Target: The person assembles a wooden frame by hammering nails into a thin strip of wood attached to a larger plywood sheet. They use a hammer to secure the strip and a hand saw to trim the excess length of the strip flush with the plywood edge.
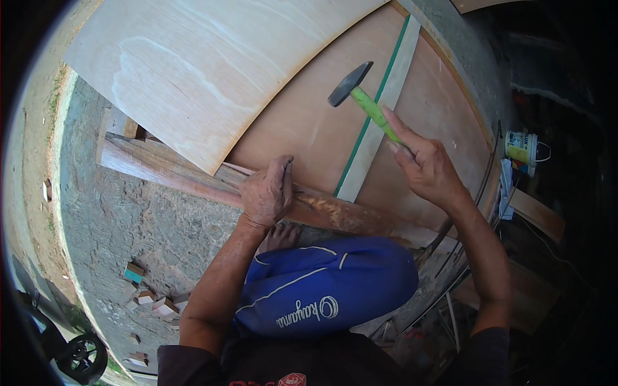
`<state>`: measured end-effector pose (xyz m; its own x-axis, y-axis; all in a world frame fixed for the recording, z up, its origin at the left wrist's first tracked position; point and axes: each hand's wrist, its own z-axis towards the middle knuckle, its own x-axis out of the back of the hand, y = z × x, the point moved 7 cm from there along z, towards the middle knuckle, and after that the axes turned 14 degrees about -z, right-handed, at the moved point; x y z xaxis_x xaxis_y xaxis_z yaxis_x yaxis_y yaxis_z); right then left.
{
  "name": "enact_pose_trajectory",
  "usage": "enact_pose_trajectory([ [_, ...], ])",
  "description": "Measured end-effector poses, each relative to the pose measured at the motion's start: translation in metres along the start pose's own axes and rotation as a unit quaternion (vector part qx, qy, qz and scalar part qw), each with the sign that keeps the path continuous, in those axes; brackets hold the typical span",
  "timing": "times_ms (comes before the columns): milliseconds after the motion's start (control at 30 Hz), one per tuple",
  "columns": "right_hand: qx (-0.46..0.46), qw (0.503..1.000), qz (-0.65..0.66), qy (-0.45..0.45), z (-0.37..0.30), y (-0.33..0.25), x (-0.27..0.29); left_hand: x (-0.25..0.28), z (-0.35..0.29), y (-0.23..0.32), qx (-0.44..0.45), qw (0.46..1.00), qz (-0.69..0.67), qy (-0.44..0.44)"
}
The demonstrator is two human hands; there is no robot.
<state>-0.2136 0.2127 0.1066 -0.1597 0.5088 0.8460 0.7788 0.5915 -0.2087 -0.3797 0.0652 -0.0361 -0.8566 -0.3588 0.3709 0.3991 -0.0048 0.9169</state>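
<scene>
My right hand [421, 161] is wrapped round the green handle of a hammer [368, 106], raised above the plywood with its dark metal head at the upper left. My left hand [267, 192] rests on a long, rough wooden beam [347, 215], its fingers curled together; whatever they hold, if anything, is hidden. The beam lies along the near side of a reddish-brown plywood panel [302, 128]. A pale strip with a green edge [360, 167] crosses that panel. Overlapping it at the upper left is a lighter plywood sheet [187, 71], its corner close to my left hand.
Several small wood offcuts [165, 307] lie on the rough concrete ground [161, 225] at the left. A paint bucket [521, 151] stands at the right near a loose board [537, 215]. My bent, blue-clad knee [328, 283] is close to the beam. A black wheel [84, 359] shows at lower left.
</scene>
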Motion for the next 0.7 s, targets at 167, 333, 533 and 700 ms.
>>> enact_pose_trajectory([
  [167, 0.008, 0.981, -0.098, -0.167, -0.024, 0.008, -0.050, -0.004, 0.006, -0.006, 0.001, 1.000, 0.006, 0.001],
  [333, -0.024, 0.999, 0.029, 0.019, -0.020, 0.009, -0.021, -0.003, 0.002, -0.003, -0.009, 1.000, 0.008, 0.004],
  [533, 0.007, 0.987, -0.071, -0.146, -0.034, 0.015, -0.056, -0.004, 0.005, -0.004, -0.004, 1.000, 0.016, 0.002],
  [700, -0.053, 0.989, -0.021, -0.137, -0.038, 0.010, -0.057, -0.004, 0.000, -0.004, 0.002, 1.000, 0.017, -0.016],
])
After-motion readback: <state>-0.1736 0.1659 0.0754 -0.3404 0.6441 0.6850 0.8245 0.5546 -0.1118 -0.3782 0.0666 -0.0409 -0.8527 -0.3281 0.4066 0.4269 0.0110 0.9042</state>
